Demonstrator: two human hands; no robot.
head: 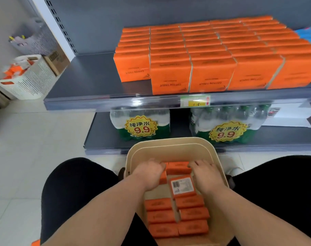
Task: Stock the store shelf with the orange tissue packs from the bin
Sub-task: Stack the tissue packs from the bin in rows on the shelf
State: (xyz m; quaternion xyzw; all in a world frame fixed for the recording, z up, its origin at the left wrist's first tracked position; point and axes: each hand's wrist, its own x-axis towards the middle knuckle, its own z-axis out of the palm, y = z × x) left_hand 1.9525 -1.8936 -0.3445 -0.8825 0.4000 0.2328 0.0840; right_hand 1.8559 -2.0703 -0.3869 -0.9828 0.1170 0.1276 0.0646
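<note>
A white slatted basket (29, 80) stands on the floor at far left. In the beige bin (176, 146) between the knees, the left hand (149, 172) and right hand (205, 172) clasp opposite ends of orange tissue packs (177, 167). More packs lie nearer, and rows fill the shelf (90, 102) above.

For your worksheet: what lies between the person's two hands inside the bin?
In the head view, orange tissue packs fill the gap between the left hand and right hand.

Orange packs, beige bin, grey shelf

The tissue packs (192, 59) were orange with dark print; the bin (170, 148) was plain beige, the shelf (90, 80) dark grey, and the water packs (140, 124) green with yellow starburst labels.
</note>
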